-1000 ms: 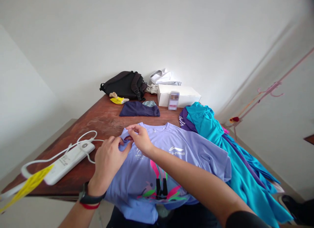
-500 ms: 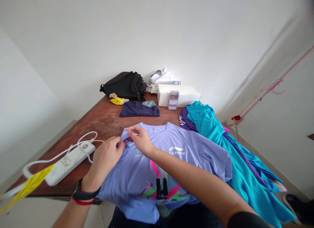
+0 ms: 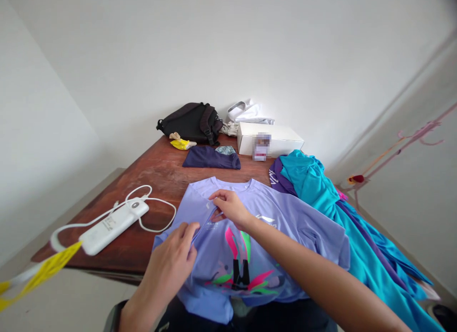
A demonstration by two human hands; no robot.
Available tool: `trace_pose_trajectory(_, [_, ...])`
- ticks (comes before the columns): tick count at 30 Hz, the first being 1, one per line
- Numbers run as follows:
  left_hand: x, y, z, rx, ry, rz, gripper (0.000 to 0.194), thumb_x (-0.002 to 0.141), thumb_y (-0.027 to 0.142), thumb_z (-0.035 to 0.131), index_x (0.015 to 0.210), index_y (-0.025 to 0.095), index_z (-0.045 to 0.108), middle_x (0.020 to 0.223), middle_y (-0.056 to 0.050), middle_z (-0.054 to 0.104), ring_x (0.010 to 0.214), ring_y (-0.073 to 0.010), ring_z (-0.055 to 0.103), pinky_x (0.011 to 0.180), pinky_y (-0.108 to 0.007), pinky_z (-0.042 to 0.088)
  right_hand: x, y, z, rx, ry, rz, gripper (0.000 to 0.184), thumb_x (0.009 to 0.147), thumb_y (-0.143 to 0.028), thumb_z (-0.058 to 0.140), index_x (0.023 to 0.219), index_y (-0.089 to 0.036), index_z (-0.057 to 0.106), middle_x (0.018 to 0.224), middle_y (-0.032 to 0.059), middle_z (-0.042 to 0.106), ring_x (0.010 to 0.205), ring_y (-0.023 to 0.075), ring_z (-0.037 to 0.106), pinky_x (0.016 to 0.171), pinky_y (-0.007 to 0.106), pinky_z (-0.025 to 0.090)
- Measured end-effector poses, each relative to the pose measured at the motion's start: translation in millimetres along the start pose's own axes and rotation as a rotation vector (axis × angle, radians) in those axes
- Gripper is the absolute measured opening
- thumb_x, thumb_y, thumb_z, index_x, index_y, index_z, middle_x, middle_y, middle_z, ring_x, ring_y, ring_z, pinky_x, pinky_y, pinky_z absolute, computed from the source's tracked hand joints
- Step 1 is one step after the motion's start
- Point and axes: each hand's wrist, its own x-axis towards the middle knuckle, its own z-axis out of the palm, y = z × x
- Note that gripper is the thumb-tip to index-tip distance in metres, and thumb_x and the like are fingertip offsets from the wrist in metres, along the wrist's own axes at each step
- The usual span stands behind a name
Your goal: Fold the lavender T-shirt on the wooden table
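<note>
Lavender T-shirt [image 3: 293, 222]: grip has shifted nearer the wearer and inward

Compared with half a second ago, the left hand [image 3: 171, 256] has moved down toward the wearer, and the right hand [image 3: 232, 208] has moved further in across the shirt front. Cloth at the garment's left-hand side now shows as a wider panel, with an edge running between the hands. The shirt itself remains on the table [image 3: 157, 163], in front of the white box [image 3: 274, 138], its printed front upward and its lower end at the wearer's lap.

Right hand: thumb and fingers pinched on the cloth edge below the collar. Left hand: thumb and fingers closed on the same edge, nearer the wearer.

Surroundings, taken from the white box: a black backpack [image 3: 187, 123] lies to its left, with a yellow packet [image 3: 179, 144] in front of the pack. A dark blue pouch [image 3: 203, 158] lies to the box's left and nearer the wearer. A white bag [image 3: 248, 113] is behind the box. A teal garment [image 3: 310, 180] over a purple garment [image 3: 280, 179] lies to its right front. A white elongated device [image 3: 107, 229] lies well apart, to its front left.
</note>
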Motion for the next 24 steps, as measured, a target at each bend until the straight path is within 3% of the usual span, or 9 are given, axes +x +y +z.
trace_pose_trajectory(4, [-28.4,-1.8,5.9,-0.071,0.022,0.114,0.043,0.08,0.005,0.043,0.113,0.026,0.06,0.107,-0.006,0.068,0.086,-0.0198,0.07,0.068,-0.027,0.053,-4.3,9.5,-23.6,-0.238,-0.087,0.084,0.019,0.078,-0.013,0.054,0.095,-0.019,0.059,0.061,-0.0054,0.06,0.05,0.0149,0.069,0.044,0.019,0.053])
trace_pose_trajectory(8, [-37.8,-7.5,2.5,-0.101,0.043,0.171,0.034,0.091,0.007,0.038,0.104,0.025,0.065,0.098,-0.005,0.067,0.083,-0.0178,0.069,0.072,-0.028,0.052,-4.0,9.9,-37.0,-0.424,-0.094,0.064,0.025,0.077,-0.007,0.053,0.098,-0.02,0.058,0.061,-0.0065,0.061,0.048,0.0133,0.068,0.041,0.015,0.048])
trace_pose_trajectory(12, [-38.5,-25.3,0.4,-0.011,0.157,0.113,0.027,0.096,0.02,0.047,0.116,0.025,0.064,0.109,-0.008,0.066,0.096,-0.0245,0.066,0.083,-0.038,0.051,-0.8,5.5,-40.3,-0.569,-0.054,-0.028,0.024,0.078,-0.006,0.054,0.097,-0.019,0.058,0.058,-0.0074,0.059,0.045,0.0118,0.065,0.038,0.015,0.044])
trace_pose_trajectory(15, [-39.0,-42.8,1.9,0.059,0.181,0.035,0.034,0.094,0.025,0.052,0.127,0.024,0.06,0.124,-0.012,0.062,0.108,-0.0296,0.062,0.089,-0.042,0.05,3.6,6.2,-42.0,-0.621,-0.05,-0.056,0.023,0.08,-0.008,0.056,0.099,-0.02,0.059,0.057,-0.0077,0.059,0.044,0.0111,0.063,0.039,0.015,0.042])
trace_pose_trajectory(24, [-38.8,-63.4,-0.4,-0.145,0.18,0.055,0.02,0.098,0.019,0.046,0.101,0.022,0.066,0.094,-0.003,0.065,0.084,-0.0165,0.067,0.081,-0.027,0.05,16.6,20.6,-48.7,-0.79,-0.063,-0.125,0.019,0.085,-0.016,0.059,0.103,-0.02,0.06,0.059,-0.006,0.064,0.048,0.0123,0.064,0.048,0.02,0.044])
